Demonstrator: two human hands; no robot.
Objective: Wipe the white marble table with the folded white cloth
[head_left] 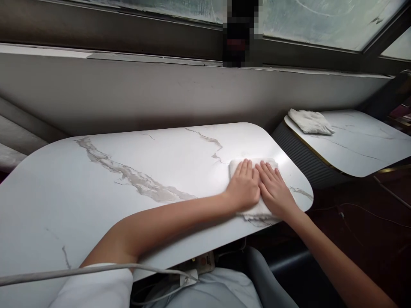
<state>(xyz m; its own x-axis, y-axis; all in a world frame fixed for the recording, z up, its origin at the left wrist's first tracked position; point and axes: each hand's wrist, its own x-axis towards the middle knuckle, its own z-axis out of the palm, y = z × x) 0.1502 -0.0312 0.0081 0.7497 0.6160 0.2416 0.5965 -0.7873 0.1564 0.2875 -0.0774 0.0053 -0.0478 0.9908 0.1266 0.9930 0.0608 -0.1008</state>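
Observation:
A folded white cloth [257, 209] lies flat on the white, marble-patterned tabletop [180, 158], close to its right end. My left hand [244, 186] rests flat on the cloth's left part, fingers extended and side by side. Beside it, my right hand [274, 188] presses on the cloth's right part with its fingers stretched out. The two hands touch or nearly touch at the thumbs, and both cover much of the cloth.
A second marble-patterned table [362, 145] stands to the right, with a crumpled white cloth [311, 122] on its near left corner. Behind is a wall [160, 90] below windows. A cable [96, 269] crosses the lower left.

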